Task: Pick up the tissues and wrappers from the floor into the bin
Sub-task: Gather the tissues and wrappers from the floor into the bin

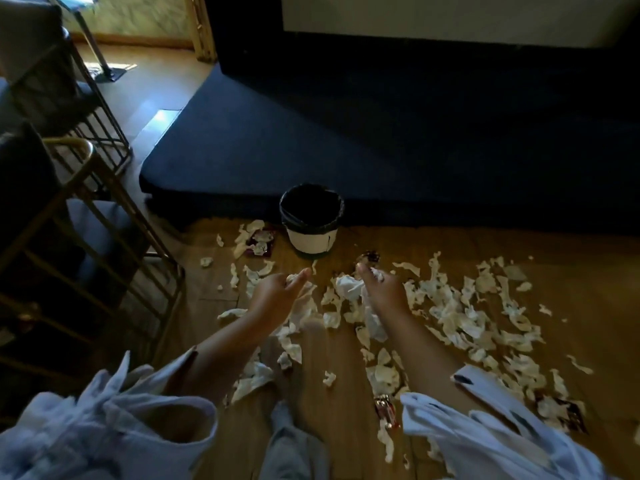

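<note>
Clutching tissue scraps, both hands, left (281,289) and right (378,285), reach toward the bin (311,220); best released directly over its rim; the floor (346,393) remains littered.

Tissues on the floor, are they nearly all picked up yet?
Not nearly. The bin looks dark inside, so nothing can be counted as done. In hand: the left hand and the right hand each pinch a bit of tissue. Left: torn tissues cover the wooden floor, mostly on the right, plus a wrapper beside the bin.
</note>
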Motion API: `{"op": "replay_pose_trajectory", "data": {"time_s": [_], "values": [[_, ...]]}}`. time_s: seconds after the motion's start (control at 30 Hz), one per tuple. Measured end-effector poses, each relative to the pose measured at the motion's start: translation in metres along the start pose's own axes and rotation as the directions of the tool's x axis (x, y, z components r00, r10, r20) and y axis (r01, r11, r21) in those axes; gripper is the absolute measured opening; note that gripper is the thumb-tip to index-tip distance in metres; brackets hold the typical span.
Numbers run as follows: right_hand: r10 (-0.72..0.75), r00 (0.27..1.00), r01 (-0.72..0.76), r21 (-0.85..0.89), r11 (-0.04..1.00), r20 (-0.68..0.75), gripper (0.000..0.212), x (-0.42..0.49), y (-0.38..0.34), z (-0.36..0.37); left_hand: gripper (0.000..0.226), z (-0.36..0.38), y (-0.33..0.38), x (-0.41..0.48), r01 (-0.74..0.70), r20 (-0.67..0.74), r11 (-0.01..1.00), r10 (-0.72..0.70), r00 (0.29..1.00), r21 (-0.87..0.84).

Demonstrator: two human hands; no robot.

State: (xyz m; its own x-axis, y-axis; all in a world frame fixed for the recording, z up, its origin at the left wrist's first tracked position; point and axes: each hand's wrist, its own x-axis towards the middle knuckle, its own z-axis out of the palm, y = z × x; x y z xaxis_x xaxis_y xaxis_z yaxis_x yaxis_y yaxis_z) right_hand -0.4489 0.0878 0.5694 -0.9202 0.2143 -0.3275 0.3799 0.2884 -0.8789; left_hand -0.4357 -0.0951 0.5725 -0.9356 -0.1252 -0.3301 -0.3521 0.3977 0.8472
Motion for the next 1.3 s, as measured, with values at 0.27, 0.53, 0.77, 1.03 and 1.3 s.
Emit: {"op": "replay_pose_trajectory", "data": {"time_s": [0.27, 0.53, 0.77, 1.03, 1.3], "values": [[0.142, 0.989, -0.145, 0.065, 0.987, 0.05, 0.047, 0.118, -0.057, 0.055, 0.045, -0.038, 0.026, 0.128, 0.078, 0.067, 0.997, -0.077, 0.995, -0.016], [0.245, 0.967, -0.254, 0.151, 0.956, 0.074, 0.031, 0.249, -0.094, 0.086, 0.04, -0.041, 0.051, 0.259, 0.213, -0.032, 0.973, -0.216, 0.976, -0.09], [0.374, 0.919, -0.383, 0.065, 0.921, 0.124, 0.04, 0.43, -0.093, 0.134, 0.024, -0.005, 0.044, 0.424, 0.317, -0.102, 0.893, -0.365, 0.926, -0.318], [0.444, 0.856, -0.417, -0.154, 0.896, 0.265, 0.024, 0.638, 0.005, 0.215, 0.029, 0.076, -0.045, 0.612, 0.483, -0.057, 0.79, -0.541, 0.839, -0.377], [0.385, 0.857, -0.296, -0.284, 0.912, 0.342, 0.052, 0.701, 0.051, 0.245, 0.045, 0.121, -0.093, 0.704, 0.492, -0.059, 0.752, -0.57, 0.819, -0.438]]}}
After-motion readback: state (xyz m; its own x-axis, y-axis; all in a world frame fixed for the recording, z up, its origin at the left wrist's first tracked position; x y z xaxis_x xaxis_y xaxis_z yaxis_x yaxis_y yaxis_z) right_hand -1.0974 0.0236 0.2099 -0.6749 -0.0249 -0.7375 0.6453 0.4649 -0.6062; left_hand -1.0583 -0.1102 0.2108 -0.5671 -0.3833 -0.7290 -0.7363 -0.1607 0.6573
